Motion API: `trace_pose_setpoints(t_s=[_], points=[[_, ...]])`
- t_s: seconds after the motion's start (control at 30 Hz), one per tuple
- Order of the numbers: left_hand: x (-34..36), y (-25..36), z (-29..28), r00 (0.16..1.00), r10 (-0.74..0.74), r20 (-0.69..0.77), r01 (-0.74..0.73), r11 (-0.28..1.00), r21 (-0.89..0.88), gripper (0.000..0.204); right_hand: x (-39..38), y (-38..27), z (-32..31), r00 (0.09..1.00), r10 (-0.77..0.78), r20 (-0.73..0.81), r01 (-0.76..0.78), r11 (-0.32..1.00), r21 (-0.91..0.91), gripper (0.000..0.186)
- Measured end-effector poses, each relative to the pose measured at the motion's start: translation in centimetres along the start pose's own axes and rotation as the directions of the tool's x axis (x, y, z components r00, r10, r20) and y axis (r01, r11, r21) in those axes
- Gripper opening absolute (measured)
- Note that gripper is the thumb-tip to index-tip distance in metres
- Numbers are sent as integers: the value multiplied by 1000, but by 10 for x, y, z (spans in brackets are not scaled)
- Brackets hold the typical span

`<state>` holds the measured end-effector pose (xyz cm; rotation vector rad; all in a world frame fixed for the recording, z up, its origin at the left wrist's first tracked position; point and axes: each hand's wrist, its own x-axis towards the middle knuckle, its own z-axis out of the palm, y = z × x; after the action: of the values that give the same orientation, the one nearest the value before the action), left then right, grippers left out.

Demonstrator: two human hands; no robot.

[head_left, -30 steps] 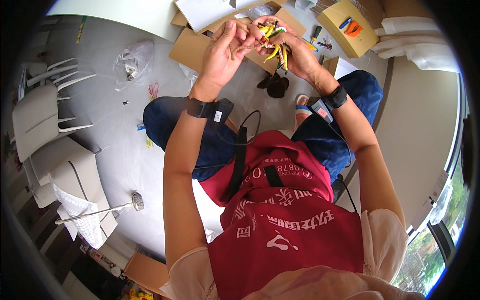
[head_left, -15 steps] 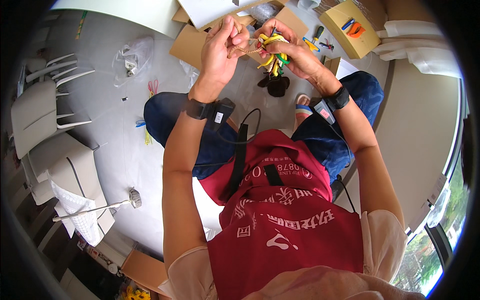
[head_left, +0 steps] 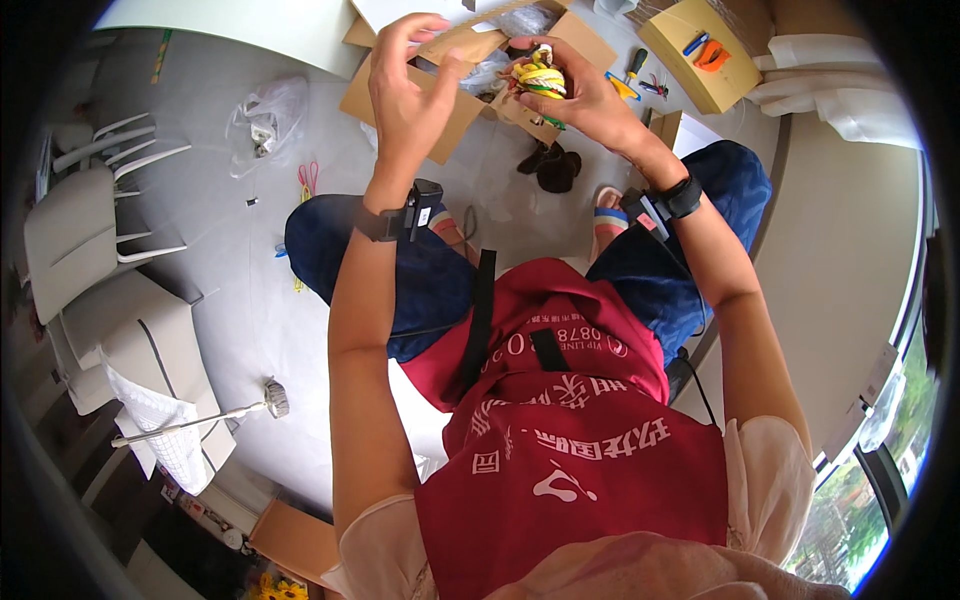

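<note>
Right grip (head_left: pixel 598 100): clasped around the cord bundle (head_left: pixel 541 82), thumb laid along its near side and fingers curled about it; from my remote seat the hold looks settled.
Left grip (head_left: pixel 408 90): released, thumb and fingers spread, apart from the bundle; I see no strand in it.
Cord bundle: raised in the right grip, above the floor (head_left: pixel 270 310) and just beside the cardboard box (head_left: pixel 438 140); yellow, white and green strands wound over one another. I cannot make out every strand end.
Handling, as I judge it: I want the right thumb firm where the coils cross, because a slack pinch would probably let the layers slide. The left grip would do best coming in with fingertips only, taking one strand at a time and pulling evenly, not hard. Turning the bundle toward the head camera would help me tell the ends apart.
Snag risk: I would stay clear of the box's flaps when drawing out a long strand.
Floor below: dark brown object (head_left: pixel 558 172) under the bundle, clear plastic bag (head_left: pixel 283 112) well to the left.
Upper right: tan box (head_left: pixel 728 88) with an orange item (head_left: pixel 711 56); a screwdriver (head_left: pixel 637 62) lies near it.
</note>
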<state>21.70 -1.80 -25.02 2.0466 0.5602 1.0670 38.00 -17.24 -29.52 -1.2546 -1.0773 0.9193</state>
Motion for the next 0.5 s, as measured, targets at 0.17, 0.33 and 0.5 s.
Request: trace_pose_setpoints(t_s=[0.17, 0.33, 0.5], points=[[-18, 12, 18, 926, 198, 322, -215, 976, 16, 33, 0, -6, -1, 999, -5, 42, 9, 996, -91, 72], [-22, 11, 22, 921, -38, 387, 80, 992, -93, 28, 1, -7, -8, 995, -48, 91, 57, 993, -101, 76], [-25, -6, 23, 906, -149, 396, 197, 977, -82, 28, 5, -1, -23, 1000, -25, 7, 26, 990, -141, 57]])
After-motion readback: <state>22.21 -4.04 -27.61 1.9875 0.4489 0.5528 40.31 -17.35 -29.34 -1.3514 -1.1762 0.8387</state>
